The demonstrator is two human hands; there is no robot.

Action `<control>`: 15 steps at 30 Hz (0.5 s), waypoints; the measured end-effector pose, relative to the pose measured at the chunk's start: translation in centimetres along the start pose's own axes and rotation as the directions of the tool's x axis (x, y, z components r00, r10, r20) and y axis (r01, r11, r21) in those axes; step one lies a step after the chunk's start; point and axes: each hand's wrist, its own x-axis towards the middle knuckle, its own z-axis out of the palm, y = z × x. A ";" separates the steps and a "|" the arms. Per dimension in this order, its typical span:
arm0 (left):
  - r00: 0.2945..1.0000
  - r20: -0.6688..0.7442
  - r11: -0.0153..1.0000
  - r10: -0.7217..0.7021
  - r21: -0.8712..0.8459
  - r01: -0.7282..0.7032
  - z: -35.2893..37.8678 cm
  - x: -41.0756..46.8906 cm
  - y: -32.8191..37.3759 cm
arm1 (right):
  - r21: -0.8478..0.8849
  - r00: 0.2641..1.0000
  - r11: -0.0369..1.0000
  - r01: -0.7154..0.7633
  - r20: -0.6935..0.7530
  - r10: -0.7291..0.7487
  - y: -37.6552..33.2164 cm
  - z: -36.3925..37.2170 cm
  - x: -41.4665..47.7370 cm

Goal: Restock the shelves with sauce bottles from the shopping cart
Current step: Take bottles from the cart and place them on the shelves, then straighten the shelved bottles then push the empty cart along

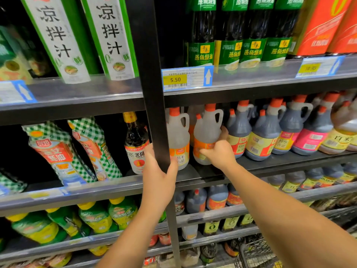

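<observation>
Two clear jugs [207,132] stand on the shelf [270,161], left of dark jugs [266,136].

Both bare arms reach up and forward, side by side. The left hand [157,177] is wrapped around the black post [154,105], thumb on one side and fingers on the other. The right hand [218,151] is just to the right of the post, fingers curled in a grip on a clear bottle [206,130].
</observation>
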 end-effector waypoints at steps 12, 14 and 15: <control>0.898 -0.096 0.895 0.430 0.176 -0.409 -2.9 -2.5 1.6 | -0.213 0.991 0.976 0.038 -0.117 -0.065 0.1 -4.8 -6.2; 0.868 -0.044 0.862 0.495 0.151 -0.484 -2.7 -2.8 2.2 | -0.258 0.988 0.965 0.038 -0.137 -0.075 0.4 -5.5 -7.1; 0.856 -0.013 0.849 0.517 0.138 -0.510 -2.4 -3.0 2.4 | -0.278 0.988 0.960 0.036 -0.132 -0.075 0.5 -5.7 -7.5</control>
